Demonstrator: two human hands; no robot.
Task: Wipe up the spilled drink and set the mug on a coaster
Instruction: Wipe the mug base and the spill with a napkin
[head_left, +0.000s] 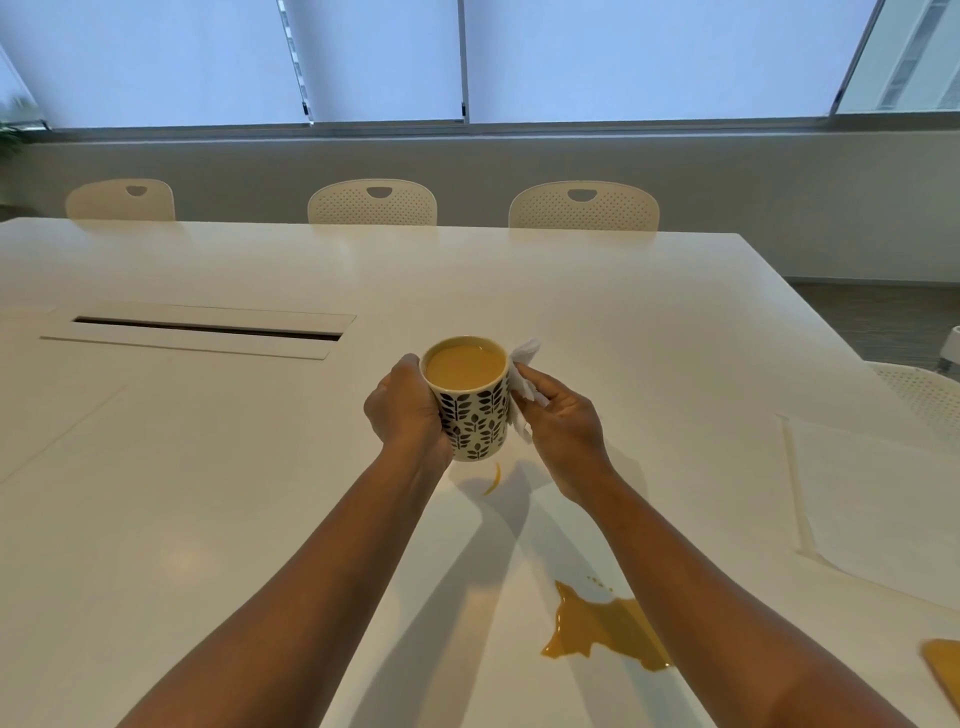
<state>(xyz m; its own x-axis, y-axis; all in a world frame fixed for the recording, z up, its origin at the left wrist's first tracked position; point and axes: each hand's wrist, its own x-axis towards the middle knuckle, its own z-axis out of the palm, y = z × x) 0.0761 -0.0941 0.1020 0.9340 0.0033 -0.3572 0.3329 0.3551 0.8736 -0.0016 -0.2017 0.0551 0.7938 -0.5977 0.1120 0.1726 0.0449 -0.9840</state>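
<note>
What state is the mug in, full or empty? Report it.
Nearly full. The mug, gripped upright by the left hand, shows tan liquid close to its rim.

A cream ceramic mug with a dark leaf pattern (471, 405), filled with tan liquid, is held above the white bench (218, 467) by the left hand (408, 413), whose fingers are curled round its side. A crumpled white paper tissue (524, 382) is pressed against the mug's right side by the right hand (563, 431). A tan puddle of spilled drink (605, 626) lies on the bench nearer the viewer, and a thin curved tan streak (493, 479) is seen below the mug. Three cream perforated plastic chairs (372, 203) are lined along the far edge.
</note>
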